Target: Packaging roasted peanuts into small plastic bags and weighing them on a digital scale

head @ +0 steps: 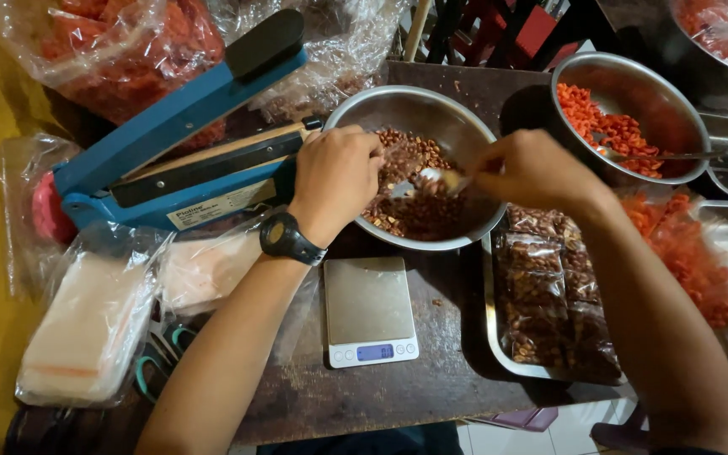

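Head view: digital scale (370, 310) nearest me, on dark table (431, 379). Behind it, steel bowl (414, 164) of brown nuts (419, 211). Left hand (336, 177) fingers pinch a clear bag over it; right hand (532, 168) clamped on a spoon (431, 179) in the nuts. Blue heat sealer (187, 135) to the left.

Steel bowl (465, 126) of brown roasted nuts (419, 215), upright on the table; spoon (431, 181) tilted over them, nuts aboard

Head camera looks steeply down, close over the wooden table (431, 383), seemingly forward-facing.
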